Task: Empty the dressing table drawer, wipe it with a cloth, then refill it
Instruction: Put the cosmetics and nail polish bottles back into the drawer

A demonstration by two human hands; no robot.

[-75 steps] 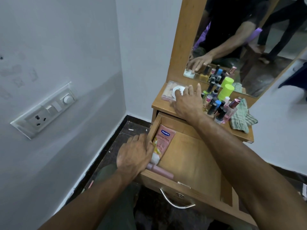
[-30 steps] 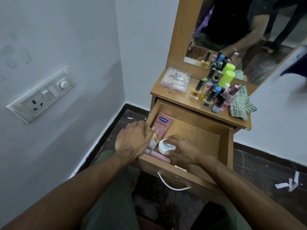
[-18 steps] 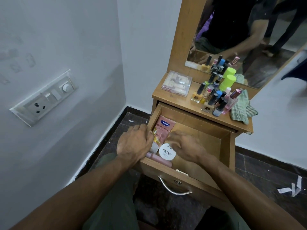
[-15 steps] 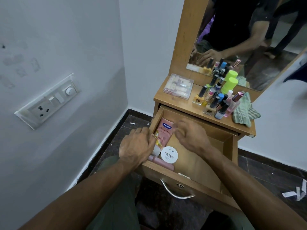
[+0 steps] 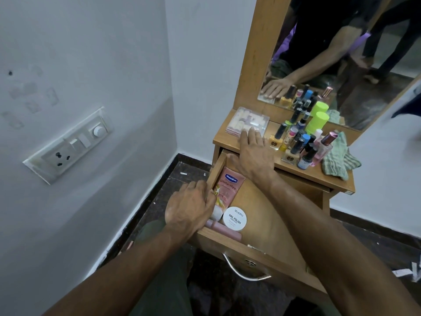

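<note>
Now the right hand (image 5: 252, 153) lies flat, fingers straight, on the clear box (image 5: 247, 120) at the bench's back left corner; its grip holds nothing. The left hand (image 5: 190, 207) rests over the drawer's (image 5: 268, 252) left wall, grasping nothing I can see. Dragging the box forward could knock the bottles (image 5: 298, 142) just beside it. In the drawer's left front corner, the tube (image 5: 227, 190) reads "Vaseline Gluta-Hya"; the tub (image 5: 234, 218) touching it reads "Zudio NAIL POLISH".
</note>
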